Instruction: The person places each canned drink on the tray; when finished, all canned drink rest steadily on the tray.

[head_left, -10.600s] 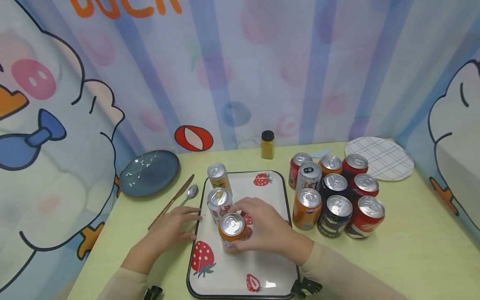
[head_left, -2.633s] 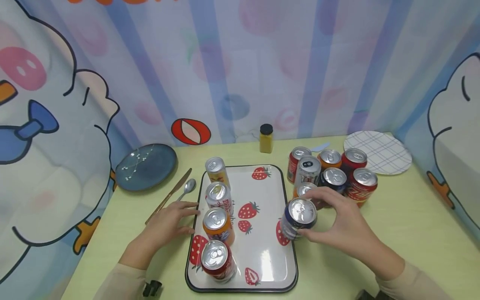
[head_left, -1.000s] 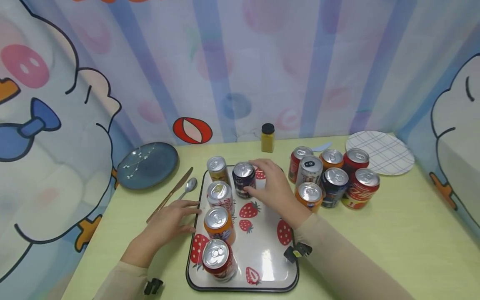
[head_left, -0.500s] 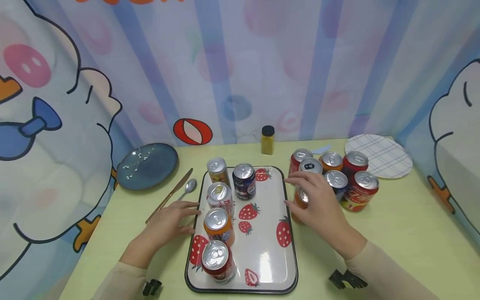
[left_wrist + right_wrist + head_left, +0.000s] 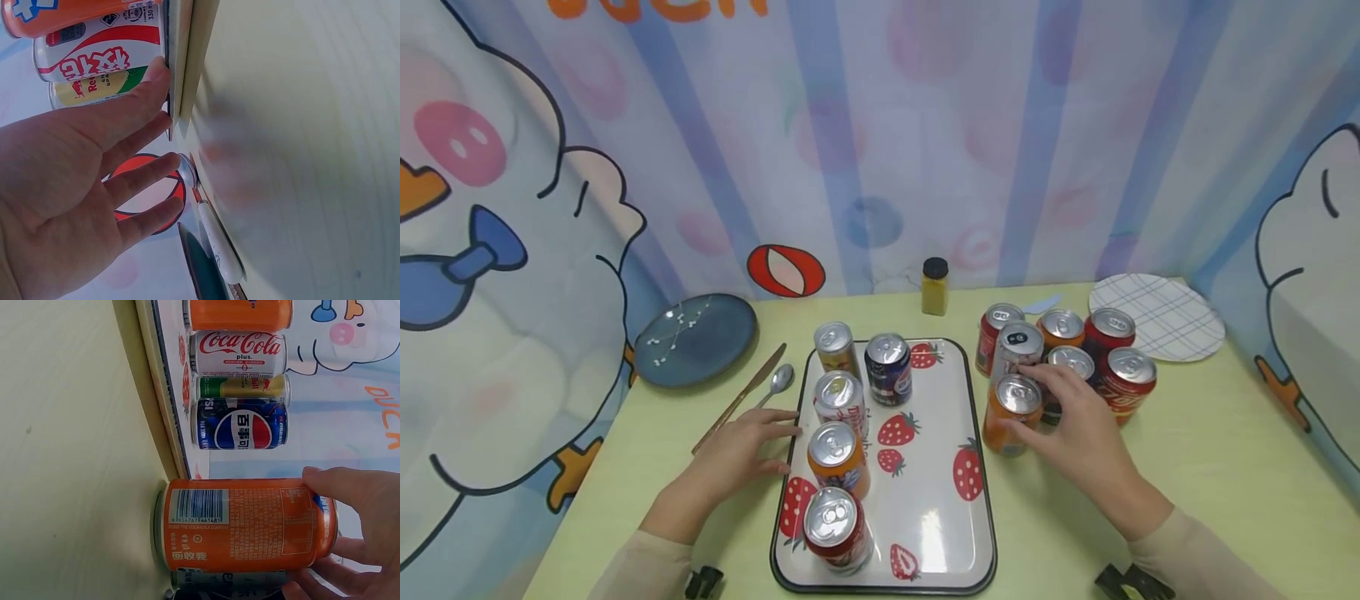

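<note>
My right hand (image 5: 1078, 450) grips an orange soda can (image 5: 1013, 421) near its top; the can stands on the table just right of the tray. In the right wrist view, my thumb lies on one side of this can and the fingers on the other. My left hand (image 5: 730, 458) rests with relaxed fingers at the left rim of the strawberry-patterned tray (image 5: 917, 517). Along that side stand a yellow can (image 5: 837, 346), a white Coca-Cola can (image 5: 841, 400), another orange can (image 5: 837, 458) and a red can (image 5: 837, 529). A blue Pepsi can (image 5: 889, 371) stands beside the yellow one.
Several more cans, including a silver can (image 5: 1018, 346) and a red can (image 5: 1126, 379), crowd behind the gripped one. A checked plate (image 5: 1157, 317), a yellow jar (image 5: 935, 287) and a dark plate (image 5: 696, 337) sit at the back. A knife (image 5: 741, 396) and spoon (image 5: 781, 379) lie left of the tray.
An orange can, a red can and then the Pepsi can were set down on the tray. My right hand let go of the Pepsi, moved right and took hold of another orange can.
</note>
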`<action>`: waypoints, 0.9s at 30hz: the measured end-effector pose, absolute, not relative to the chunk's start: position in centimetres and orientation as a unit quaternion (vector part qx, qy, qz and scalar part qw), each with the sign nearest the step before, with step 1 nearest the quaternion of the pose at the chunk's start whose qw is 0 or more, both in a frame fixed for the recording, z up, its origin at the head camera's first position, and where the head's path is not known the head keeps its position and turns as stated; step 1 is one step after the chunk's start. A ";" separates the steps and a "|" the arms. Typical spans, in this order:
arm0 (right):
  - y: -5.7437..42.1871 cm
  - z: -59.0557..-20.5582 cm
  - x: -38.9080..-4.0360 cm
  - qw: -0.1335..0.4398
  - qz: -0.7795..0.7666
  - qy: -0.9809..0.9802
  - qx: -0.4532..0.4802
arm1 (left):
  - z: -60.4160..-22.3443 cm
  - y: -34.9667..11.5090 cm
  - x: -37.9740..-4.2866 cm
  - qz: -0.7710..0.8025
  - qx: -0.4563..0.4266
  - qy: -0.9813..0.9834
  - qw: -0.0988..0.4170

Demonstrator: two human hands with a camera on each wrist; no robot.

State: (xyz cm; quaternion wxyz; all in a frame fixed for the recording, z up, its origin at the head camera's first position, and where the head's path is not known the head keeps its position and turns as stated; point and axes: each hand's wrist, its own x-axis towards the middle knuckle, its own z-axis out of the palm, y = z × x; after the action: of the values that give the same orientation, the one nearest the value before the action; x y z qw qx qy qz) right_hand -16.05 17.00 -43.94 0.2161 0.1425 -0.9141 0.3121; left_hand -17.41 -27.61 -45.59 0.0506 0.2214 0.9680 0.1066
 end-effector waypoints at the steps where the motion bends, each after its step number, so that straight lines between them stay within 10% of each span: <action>1: 17.0 -44.0 -16.0 0.211 0.310 -0.916 0.140 | -45.6 -27.6 -17.4 0.107 0.222 0.968 0.050; 27: 16.1 -42.8 -15.3 0.163 0.352 -0.916 0.106 | -45.4 -27.6 -17.5 0.102 0.213 0.970 0.059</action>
State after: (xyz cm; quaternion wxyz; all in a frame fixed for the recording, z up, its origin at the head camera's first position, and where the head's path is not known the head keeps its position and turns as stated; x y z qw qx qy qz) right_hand -15.25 16.07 -42.84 0.1631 0.1058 -0.9156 0.3518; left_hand -17.49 -27.60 -45.43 0.0591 0.2134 0.9699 0.1016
